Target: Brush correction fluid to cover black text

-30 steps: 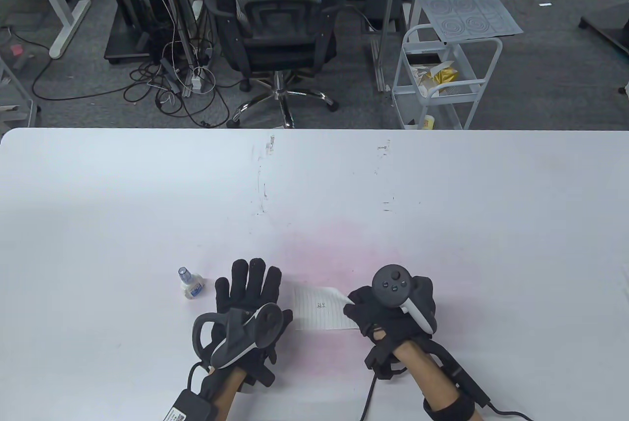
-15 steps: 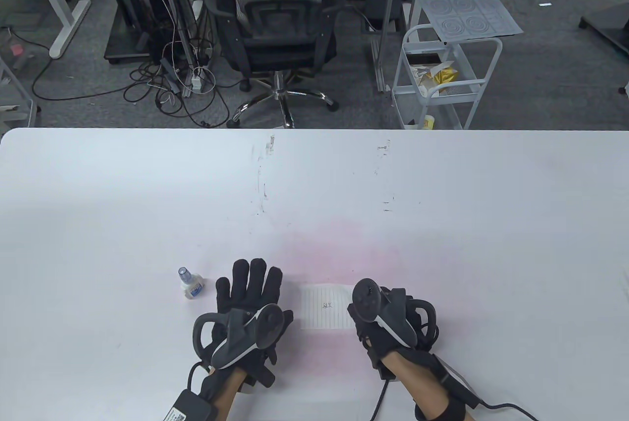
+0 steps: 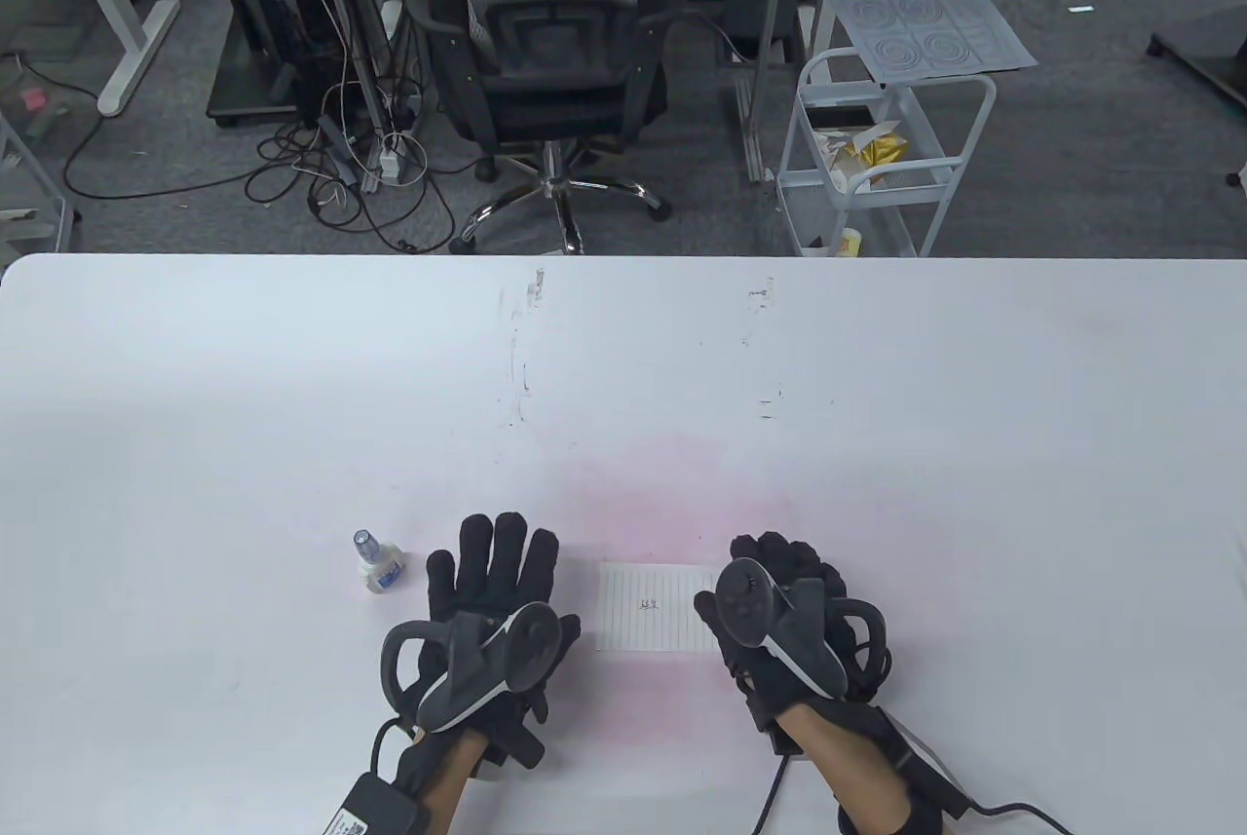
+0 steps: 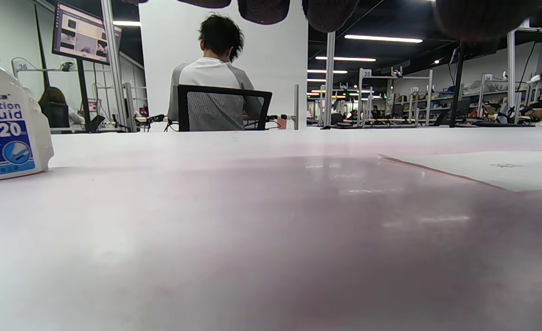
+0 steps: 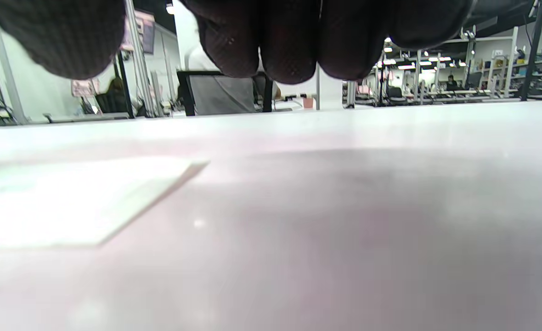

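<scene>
A small lined paper (image 3: 655,607) with a bit of black text at its middle lies flat on the white table (image 3: 623,367) between my hands. It also shows in the left wrist view (image 4: 496,168) and the right wrist view (image 5: 69,197). A small correction fluid bottle (image 3: 374,564) with a blue cap stands left of my left hand, and it shows in the left wrist view (image 4: 4,115). My left hand (image 3: 492,572) rests flat on the table, fingers spread, holding nothing. My right hand (image 3: 779,572) lies on the table just right of the paper, fingers loosely curled, empty.
The table's far half has faint pen marks (image 3: 521,358). Beyond the far edge stand an office chair (image 3: 550,46) and a white cart (image 3: 877,153). Cables run from both wrists off the bottom edge.
My right hand let go of the paper's right edge and moved to the right, onto the table. The paper now lies flat and square. My left hand and the bottle have not moved.
</scene>
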